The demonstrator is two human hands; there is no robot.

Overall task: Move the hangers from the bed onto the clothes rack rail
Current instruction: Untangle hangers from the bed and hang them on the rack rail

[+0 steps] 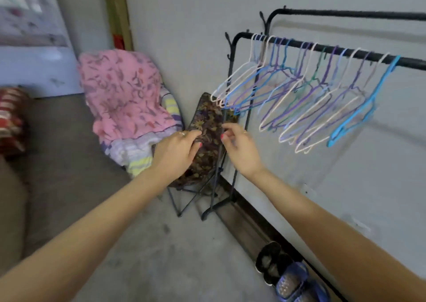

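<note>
hangers (306, 89) all hang in a row on the front rail (345, 51) of the black rack. left hand (177, 154) and right hand (239, 149) both empty, fingers loosely curled, near a folding chair (207, 126).

1. We see thin hangers (306, 94) in white, pale pink, blue, purple and one green on a black metal clothes rack rail (332, 49) at two o'clock; the outermost hanger (359, 115) is bright turquoise.
2. At eleven o'clock, a pink floral-print cloth (124, 89) lies over bedding striped in white, lilac and yellow (136, 154).
3. At the centre, a dark folding chair seat (207, 126) bears a gold-brown flower pattern.
4. At nine o'clock is a red-and-white striped cushion (11, 119).
5. At five o'clock, a blue patterned slipper (292, 283) lies beside a black one (269, 258).
6. Our fingernails are painted pinkish red.
7. The wall (184, 25) is pale grey.
</note>
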